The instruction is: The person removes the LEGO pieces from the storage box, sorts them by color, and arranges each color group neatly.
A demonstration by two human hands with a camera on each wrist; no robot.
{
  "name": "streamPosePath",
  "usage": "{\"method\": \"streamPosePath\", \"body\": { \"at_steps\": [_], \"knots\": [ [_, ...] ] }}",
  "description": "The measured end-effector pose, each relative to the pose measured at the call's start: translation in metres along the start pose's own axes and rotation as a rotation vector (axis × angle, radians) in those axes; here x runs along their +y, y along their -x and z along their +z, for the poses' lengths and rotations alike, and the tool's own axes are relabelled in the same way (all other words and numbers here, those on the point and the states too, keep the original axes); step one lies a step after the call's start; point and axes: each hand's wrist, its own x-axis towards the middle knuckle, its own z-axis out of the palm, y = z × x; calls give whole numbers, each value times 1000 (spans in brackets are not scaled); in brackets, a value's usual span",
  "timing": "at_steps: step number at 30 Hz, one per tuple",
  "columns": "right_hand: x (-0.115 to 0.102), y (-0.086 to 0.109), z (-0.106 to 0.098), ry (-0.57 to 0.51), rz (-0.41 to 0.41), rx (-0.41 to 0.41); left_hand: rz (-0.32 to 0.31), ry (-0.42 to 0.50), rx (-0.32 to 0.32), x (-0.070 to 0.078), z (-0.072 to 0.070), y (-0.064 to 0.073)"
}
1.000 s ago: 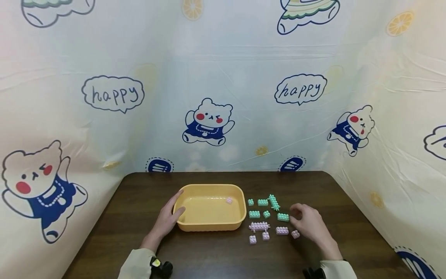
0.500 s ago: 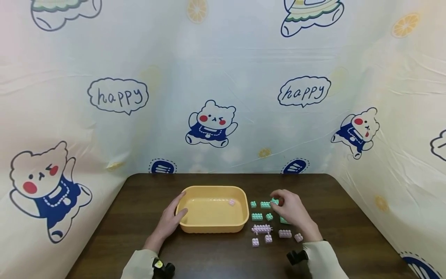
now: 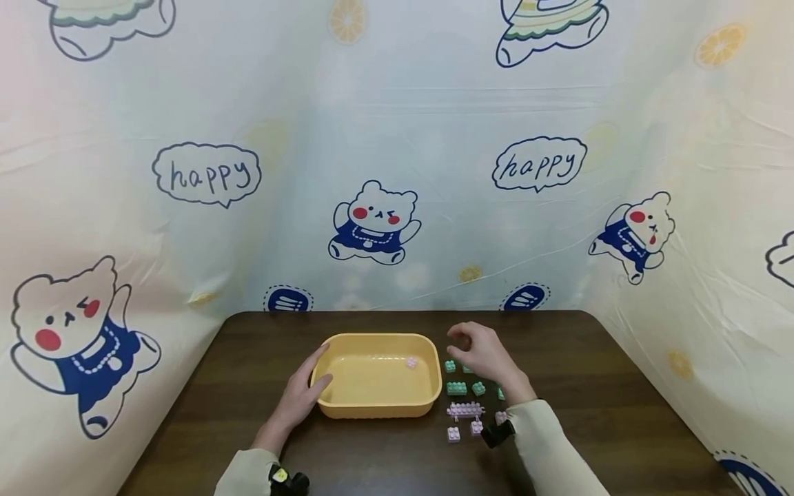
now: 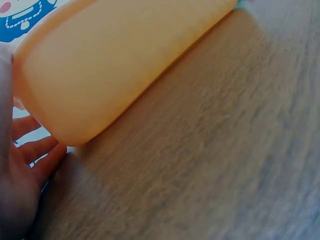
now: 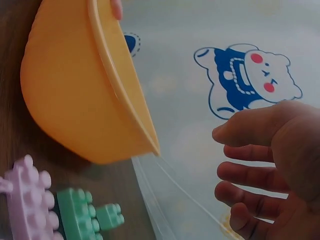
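My left hand holds the left end of a yellow plastic tray, thumb over the rim and the other fingers along the outside in the left wrist view. Inside the tray lies one small pink building brick. Past the tray's right end, my right hand hovers over the green building bricks. Its fingers are loosely bent, with a gap to the thumb and nothing between them in the right wrist view. The hand and forearm hide several bricks in the head view.
A long pink brick and smaller pink bricks lie nearer the front, right of the tray. The brown wooden table ends at a patterned curtain behind and at both sides.
My right hand has moved left and away, from the right side of the bricks, across the far green ones, to close beside the tray's far right corner. The left hand has kept its place.
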Motion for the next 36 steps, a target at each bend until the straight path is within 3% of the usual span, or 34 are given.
{"method": "streamPosePath", "body": {
  "at_steps": [6, 17, 23, 36],
  "knots": [
    [-8, -9, 15, -31, 18, -56, -3, -6, -2, 2, -1, 1],
    [-21, -21, 40, -7, -73, -105, -2, 2, 1, 0, -1, 1],
    [-24, -23, 46, 7, -81, -166, 11, -4, 3, -1, -1, 0],
    [-19, -18, 55, 33, -114, -202, 19, -14, 5, 2, -1, 1]
  ]
}}
